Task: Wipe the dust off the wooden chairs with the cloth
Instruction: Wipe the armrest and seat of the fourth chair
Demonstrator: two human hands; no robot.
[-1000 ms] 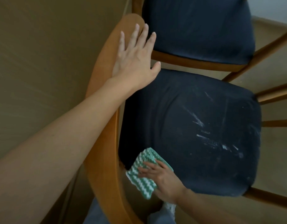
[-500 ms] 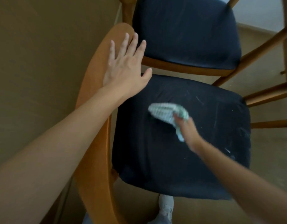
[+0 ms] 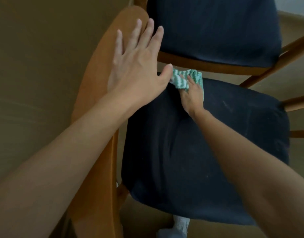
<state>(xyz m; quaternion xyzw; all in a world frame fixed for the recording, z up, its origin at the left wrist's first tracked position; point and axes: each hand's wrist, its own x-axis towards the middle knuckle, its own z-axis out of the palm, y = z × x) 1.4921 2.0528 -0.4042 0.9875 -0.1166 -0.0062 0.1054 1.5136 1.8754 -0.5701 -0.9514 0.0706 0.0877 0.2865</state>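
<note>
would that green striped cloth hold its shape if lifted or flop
Probably flops: the green-and-white striped cloth is crumpled around the right hand. Likely light, since that hand alone bunches it.

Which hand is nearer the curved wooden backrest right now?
Left. The left hand lies spread on the backrest near its top end; the right hand is off to the side on the dark seat, holding the cloth.
</note>
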